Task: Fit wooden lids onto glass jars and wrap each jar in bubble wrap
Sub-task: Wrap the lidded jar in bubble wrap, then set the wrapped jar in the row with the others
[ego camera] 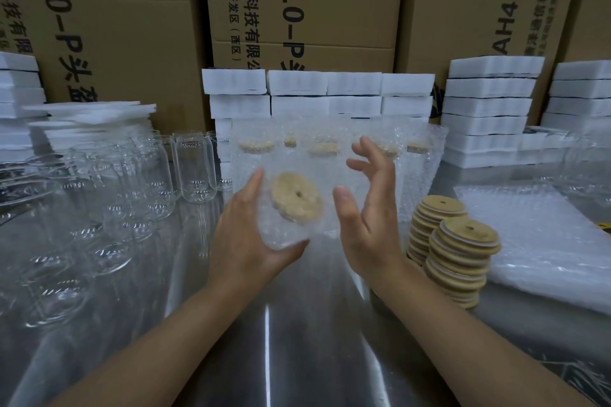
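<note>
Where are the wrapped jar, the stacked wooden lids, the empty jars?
wrapped jar [296, 196]: head view, its lid face.
wooden lids [469, 233]: head view, top of nearer stack.
empty jars [195, 168]: head view, wall of one jar.

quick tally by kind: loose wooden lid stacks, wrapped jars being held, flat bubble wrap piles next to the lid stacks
stacks of loose round wooden lids: 2
bubble-wrapped glass jar with wooden lid, held: 1
pile of flat clear bubble wrap sheets: 1
total: 4
</note>
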Demonstrator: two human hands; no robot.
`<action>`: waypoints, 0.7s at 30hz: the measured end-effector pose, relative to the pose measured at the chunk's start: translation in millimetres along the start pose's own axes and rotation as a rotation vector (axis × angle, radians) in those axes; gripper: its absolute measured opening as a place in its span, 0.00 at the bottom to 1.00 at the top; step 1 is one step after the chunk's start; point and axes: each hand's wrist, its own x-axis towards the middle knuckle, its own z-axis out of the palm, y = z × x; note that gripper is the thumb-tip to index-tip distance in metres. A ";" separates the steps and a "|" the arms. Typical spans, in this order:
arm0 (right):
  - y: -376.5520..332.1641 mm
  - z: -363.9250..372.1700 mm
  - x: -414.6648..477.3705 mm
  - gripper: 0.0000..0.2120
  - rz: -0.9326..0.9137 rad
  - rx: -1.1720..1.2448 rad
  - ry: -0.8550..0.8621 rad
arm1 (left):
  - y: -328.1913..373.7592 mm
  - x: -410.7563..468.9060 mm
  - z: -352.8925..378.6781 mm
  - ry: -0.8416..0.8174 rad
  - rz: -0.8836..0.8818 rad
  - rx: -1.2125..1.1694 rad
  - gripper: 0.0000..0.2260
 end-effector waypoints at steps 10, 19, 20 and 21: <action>12.4 32.0 -32.4 0.54 0.395 -0.030 -0.399 | -12.5 15.5 -7.6 -0.108 -0.439 -0.849 0.44; 29.4 32.0 -5.2 0.60 0.286 -0.274 -0.107 | -2.2 4.8 13.5 -0.108 -0.480 -0.597 0.38; 31.1 35.3 -1.2 0.60 0.279 -0.293 -0.106 | -3.7 4.0 15.5 -0.117 -0.504 -0.568 0.36; 32.4 39.9 2.1 0.60 0.286 -0.301 -0.113 | -6.7 3.3 17.2 -0.145 -0.525 -0.549 0.34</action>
